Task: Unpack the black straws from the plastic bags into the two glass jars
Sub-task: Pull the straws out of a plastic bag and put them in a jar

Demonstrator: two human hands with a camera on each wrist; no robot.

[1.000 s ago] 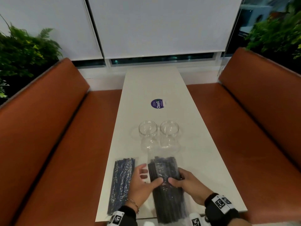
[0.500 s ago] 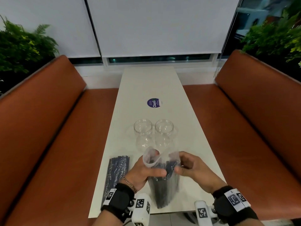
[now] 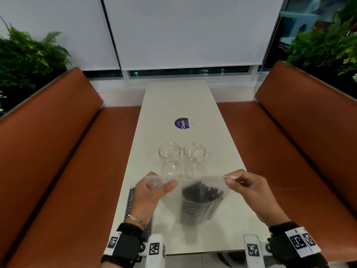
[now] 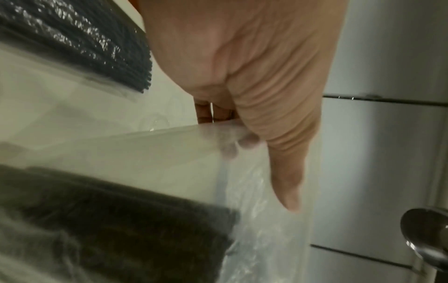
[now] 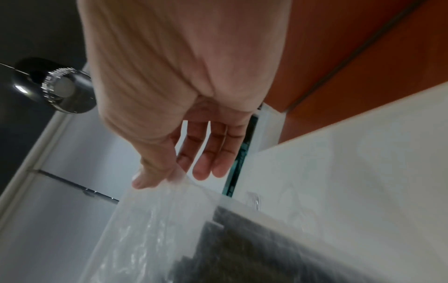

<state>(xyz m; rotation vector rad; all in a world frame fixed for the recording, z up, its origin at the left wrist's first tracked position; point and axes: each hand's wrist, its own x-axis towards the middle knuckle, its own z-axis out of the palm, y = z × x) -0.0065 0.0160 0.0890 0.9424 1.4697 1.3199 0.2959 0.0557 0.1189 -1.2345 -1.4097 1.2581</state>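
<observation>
Clear plastic makes up the bag (image 3: 170,202) held up above the near end of the table (image 3: 179,105), its mouth pulled wide between both hands. The left hand (image 3: 148,198), at about 8 o'clock from the bag's middle, pinches the left corner of the mouth, thumb in front and fingers curled behind the film; the left wrist view shows the thumb (image 4: 288,172) pressed along the plastic. The right hand (image 3: 249,188), at about 2 o'clock, pinches the right corner between thumb and forefinger, while the right wrist view shows the other fingers (image 5: 213,153) hanging loose and slightly apart. A bundle of black straws (image 3: 201,202) stands inside the bag, ends up, near its right side.

Under the left wrist, at about 9 o'clock, a second bag of straws (image 3: 131,198) lies flat on the table, mostly hidden in the head view; the left wrist view shows it sealed and full (image 4: 72,44).

Farther out at 12 o'clock, two glass jars stand upright side by side, nearly touching: the left jar (image 3: 169,157) and the right jar (image 3: 194,157), both holding no straws. Beyond them a round purple sticker (image 3: 183,123) lies on the tabletop. Orange benches (image 3: 58,151) flank the table at 9 and 3 o'clock, with green plants (image 3: 29,57) behind them and white blinds (image 3: 183,29) at the far end.
</observation>
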